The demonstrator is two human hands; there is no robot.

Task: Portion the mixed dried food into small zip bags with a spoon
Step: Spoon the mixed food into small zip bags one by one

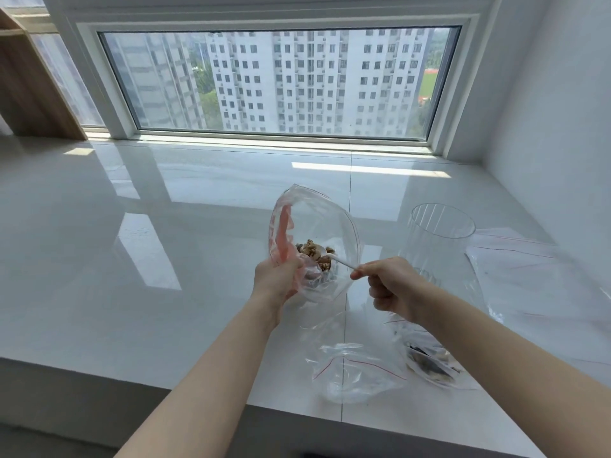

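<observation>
On a glossy white stone ledge point(165, 259) below a wide window point(281, 81), a person works with both bare hands. High-rise blocks fill the view through the glass; a wooden shelf unit point(29, 84) stands at far left, a white wall at right. The left hand point(281, 279) grips the side of a clear zip bag point(317, 226), fingers curled around the plastic, holding it up off the ledge with its mouth open. The right hand point(390, 285) pinches the handle of a white spoon point(340, 262), whose bowl sits inside the bag among the dried food point(314, 252). A clear ribbed jar point(439, 236) stands just right. More zip bags lie nearer: one empty point(353, 368), one holding dark pieces point(433, 361). Flat bags point(529, 259) lie far right.
</observation>
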